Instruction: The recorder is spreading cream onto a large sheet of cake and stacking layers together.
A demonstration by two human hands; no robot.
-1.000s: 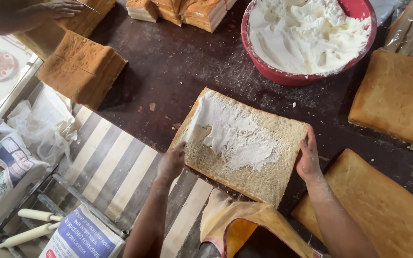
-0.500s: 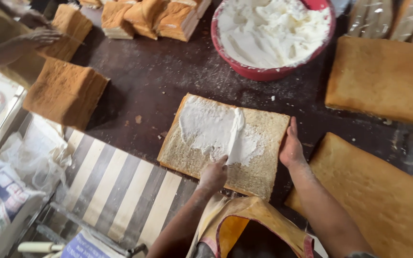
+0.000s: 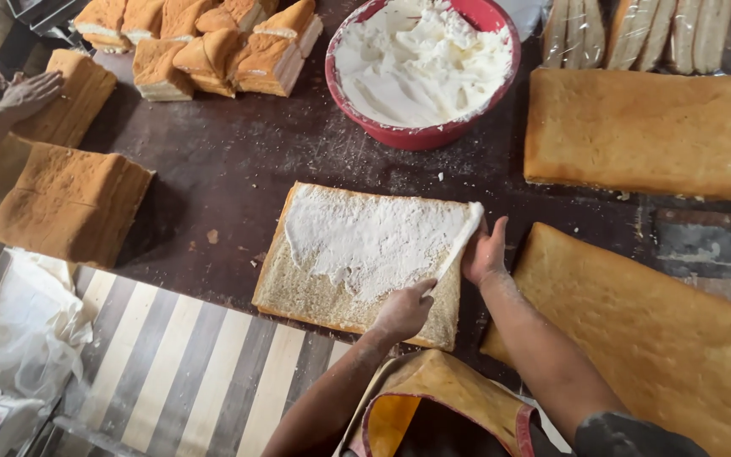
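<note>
right sponge sheet [image 3: 662,338] cut off, bags [image 3: 2,372] cropped

We find open dark tabletop [image 3: 222,169] left of centre, between the stacked cake slices [image 3: 205,42] at upper left and the cream-covered sponge sheet [image 3: 365,254] at centre. The red bowl of cream [image 3: 423,68] blocks the upper centre. Two plain sponge sheets, one at upper right [image 3: 636,131] and one at lower right [image 3: 662,330], close off the right side. Another person's hand [image 3: 27,89] and sponge stacks [image 3: 69,203] occupy the left edge. The striped cloth [image 3: 171,364] at lower left lies open.
</note>
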